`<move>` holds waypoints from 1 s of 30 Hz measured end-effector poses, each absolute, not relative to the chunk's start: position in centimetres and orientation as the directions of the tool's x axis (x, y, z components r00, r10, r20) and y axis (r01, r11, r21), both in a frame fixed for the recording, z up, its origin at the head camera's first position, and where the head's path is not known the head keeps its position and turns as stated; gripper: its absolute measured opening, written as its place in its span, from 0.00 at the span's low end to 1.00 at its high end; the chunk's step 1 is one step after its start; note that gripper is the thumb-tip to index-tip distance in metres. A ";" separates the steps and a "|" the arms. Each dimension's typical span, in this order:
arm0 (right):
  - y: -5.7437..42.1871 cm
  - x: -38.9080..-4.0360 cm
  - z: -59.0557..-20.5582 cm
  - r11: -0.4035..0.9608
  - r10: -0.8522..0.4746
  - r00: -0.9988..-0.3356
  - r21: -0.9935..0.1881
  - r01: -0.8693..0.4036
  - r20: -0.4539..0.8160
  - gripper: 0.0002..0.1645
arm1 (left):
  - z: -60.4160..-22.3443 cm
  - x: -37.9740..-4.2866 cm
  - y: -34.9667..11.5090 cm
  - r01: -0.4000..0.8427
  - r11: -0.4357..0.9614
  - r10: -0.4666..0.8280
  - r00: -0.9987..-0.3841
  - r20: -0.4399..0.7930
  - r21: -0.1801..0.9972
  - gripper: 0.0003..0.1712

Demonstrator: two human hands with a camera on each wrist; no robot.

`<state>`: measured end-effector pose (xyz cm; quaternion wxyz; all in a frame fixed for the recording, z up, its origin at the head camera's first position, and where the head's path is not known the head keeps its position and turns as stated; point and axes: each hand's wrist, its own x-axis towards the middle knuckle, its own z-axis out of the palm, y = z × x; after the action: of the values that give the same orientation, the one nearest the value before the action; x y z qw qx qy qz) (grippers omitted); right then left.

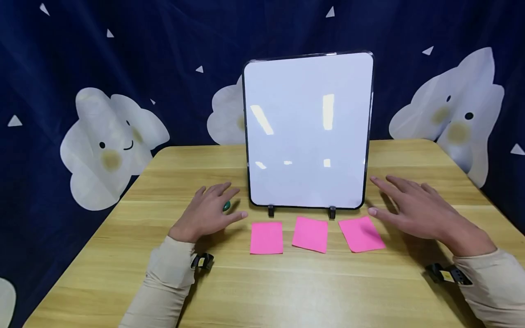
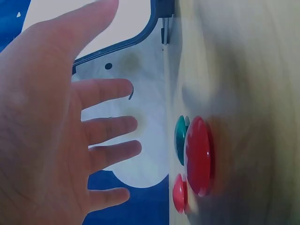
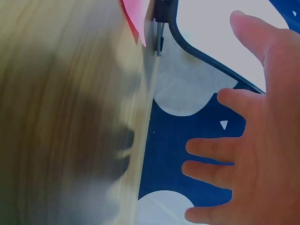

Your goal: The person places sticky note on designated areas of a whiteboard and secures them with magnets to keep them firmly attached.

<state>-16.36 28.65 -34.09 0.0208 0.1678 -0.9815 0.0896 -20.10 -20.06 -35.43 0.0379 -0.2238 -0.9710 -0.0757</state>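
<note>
A small whiteboard (image 1: pixel 303 141) with a black frame stands upright on the table. My left hand (image 1: pixel 209 212) hovers left of it, fingers spread, holding nothing. Close under that hand, in the left wrist view, lie a larger red domed disc (image 2: pixel 198 157), a green disc (image 2: pixel 180 140) and a smaller red disc (image 2: pixel 179 193), all resembling board magnets. From the head view only the green one shows, between thumb and index finger. My right hand (image 1: pixel 418 207) is spread on the board's right, gripping nothing. Its thumb is near the rightmost pink sticky note (image 1: pixel 362 234).
Two more pink sticky notes, the left one (image 1: pixel 266 238) and the middle one (image 1: pixel 310 234), lie in front of the board's black feet (image 1: pixel 332 212). The wooden table (image 1: pixel 303 291) reaches back to a dark blue curtain (image 1: pixel 180 36) with cloud prints.
</note>
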 end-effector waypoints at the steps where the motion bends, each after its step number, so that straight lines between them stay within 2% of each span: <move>1: 28.6 -16.4 -34.1 0.927 -0.328 -0.942 -0.165 -0.336 0.070 0.50 | -35.5 -20.1 -20.1 0.444 0.887 0.432 -0.895 0.112 0.129 0.48; 12: 28.0 -16.3 -33.9 0.924 -0.344 -0.937 -0.152 -0.350 0.066 0.49 | -35.4 -20.2 -20.1 0.469 0.878 0.447 -0.876 0.182 0.100 0.35; 19: 27.4 -16.3 -33.8 0.914 -0.359 -0.930 -0.171 -0.367 0.078 0.41 | -35.3 -20.2 -20.5 0.492 0.856 0.459 -0.864 0.204 0.160 0.28; 30: 26.5 -15.9 -34.0 0.888 -0.376 -0.922 -0.248 -0.388 0.096 0.33 | -34.9 -20.3 -20.8 0.519 0.840 0.479 -0.845 0.237 0.155 0.23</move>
<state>-15.92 26.51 -33.99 0.0226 0.1964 -0.9713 0.1324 -20.32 -20.85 -34.87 0.0947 -0.2613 -0.9546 -0.1074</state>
